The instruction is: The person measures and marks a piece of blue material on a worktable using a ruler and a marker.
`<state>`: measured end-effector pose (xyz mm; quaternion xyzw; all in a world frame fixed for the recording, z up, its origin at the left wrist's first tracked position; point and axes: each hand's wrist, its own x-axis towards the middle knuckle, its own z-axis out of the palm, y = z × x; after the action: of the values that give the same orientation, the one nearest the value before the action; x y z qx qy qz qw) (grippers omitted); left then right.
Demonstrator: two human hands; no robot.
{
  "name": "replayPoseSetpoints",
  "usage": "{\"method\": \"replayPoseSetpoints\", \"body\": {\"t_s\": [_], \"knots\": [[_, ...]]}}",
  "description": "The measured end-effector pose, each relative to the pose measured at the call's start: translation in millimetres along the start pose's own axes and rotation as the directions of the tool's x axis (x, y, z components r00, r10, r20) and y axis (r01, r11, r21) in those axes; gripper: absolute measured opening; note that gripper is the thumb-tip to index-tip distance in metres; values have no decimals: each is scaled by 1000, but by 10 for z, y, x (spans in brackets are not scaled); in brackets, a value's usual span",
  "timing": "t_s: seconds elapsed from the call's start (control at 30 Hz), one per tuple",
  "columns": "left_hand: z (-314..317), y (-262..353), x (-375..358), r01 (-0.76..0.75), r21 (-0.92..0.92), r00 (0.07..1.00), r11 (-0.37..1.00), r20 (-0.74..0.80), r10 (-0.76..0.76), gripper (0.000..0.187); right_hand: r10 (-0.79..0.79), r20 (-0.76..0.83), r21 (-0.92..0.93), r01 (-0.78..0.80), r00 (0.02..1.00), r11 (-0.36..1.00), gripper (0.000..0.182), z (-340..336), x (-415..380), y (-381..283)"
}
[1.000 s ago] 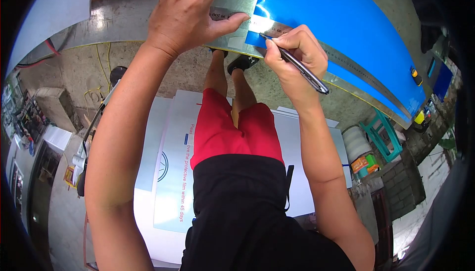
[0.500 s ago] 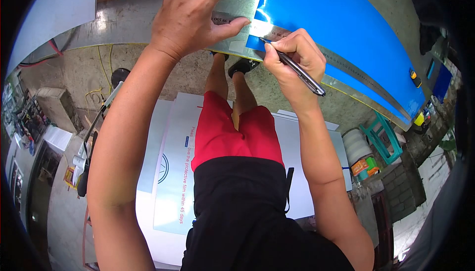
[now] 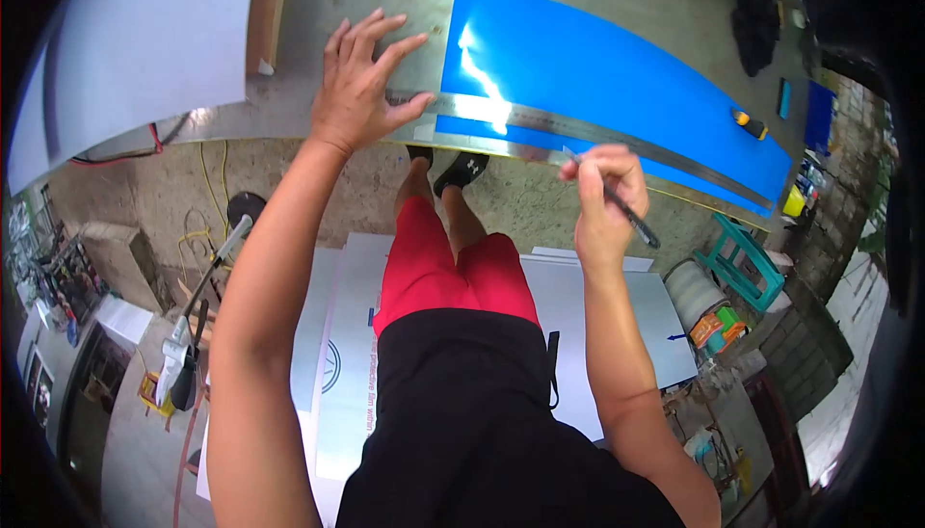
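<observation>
My left hand lies on the metal table with its fingers spread, its thumb at the left end of a long steel ruler. The ruler stretches across a glossy blue sheet, close to the sheet's near edge. In my right hand is a dark pen, gripped between thumb and fingers. Its tip points up and left, near the table's front edge and off the blue sheet.
A yellow-and-black tool rests on the sheet's right end. A large white panel covers the table's left side. Behind me are white sheets with printing, and a teal stool stands at the right.
My right hand has drawn the pen back from the ruler and the blue sheet towards me. My left hand stays spread at the ruler's end. The camera view has shifted, showing more table.
</observation>
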<state>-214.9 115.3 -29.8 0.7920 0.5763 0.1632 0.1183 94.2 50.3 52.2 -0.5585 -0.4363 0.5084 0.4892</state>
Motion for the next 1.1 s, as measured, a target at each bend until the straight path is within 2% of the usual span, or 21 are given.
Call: {"method": "replayPoseSetpoints", "body": {"t_s": [0.07,0.13,0.2,0.27,0.33,0.47,0.63,0.7,0.73,0.8,0.87,0.93,1.0,1.07,1.1], "knots": [[-40,15,11,-16,-3,1000,1000,-6,16,71,-4,-3,-63,4,1000,998,8,-166,-179,-185],[-64,32,18,33,-11,998,999,61,-33,74,-3,-19,-126,1,1000,992,8,-315,-388,-384],[-94,43,9,21,-23,997,1000,72,-19,74,129,-12,-206,-129,992,970,8,-439,-625,-576],[-118,36,33,42,-90,996,995,86,-34,71,86,-14,-290,-86,996,953,9,-552,-855,-645],[-209,68,51,4,-137,998,991,65,5,69,119,-49,-361,-128,992,924,8,-657,-1075,-722],[-239,239,-28,59,-177,995,982,85,-45,66,142,-203,-546,-233,969,805,7,-775,-1431,-785],[-254,835,-236,-8,-262,994,965,103,36,61,131,-442,-514,-370,887,774,5,-1005,-1825,-616],[-257,1118,-303,-19,-362,975,932,200,98,55,127,-472,-498,-383,872,778,5,-1140,-1942,-543],[-225,1218,-321,-34,-362,975,932,193,110,55,135,-483,-486,-393,865,780,6,-1210,-1978,-506],[-180,1426,-306,-15,-463,931,886,317,182,47,114,-488,-493,-381,865,782,6,-1355,-2002,-448],[-172,1597,-247,-16,-455,930,890,320,181,42,95,-487,-502,-367,868,783,7,-1532,-1999,-408],[-75,1710,-162,56,-461,896,886,414,159,40,235,-473,-449,-462,849,765,12,-1742,-1959,-426],[-10,1814,-53,39,-444,916,895,375,146,39,238,-453,-482,-460,859,745,13,-1976,-1918,-408],[34,1944,77,152,-360,880,920,472,40,40,247,-425,-520,-458,871,721,14,-2258,-1897,-374],[95,2011,104,140,-342,904,929,428,21,40,243,-419,-518,-450,875,727,14,-2420,-1899,-314]]}}
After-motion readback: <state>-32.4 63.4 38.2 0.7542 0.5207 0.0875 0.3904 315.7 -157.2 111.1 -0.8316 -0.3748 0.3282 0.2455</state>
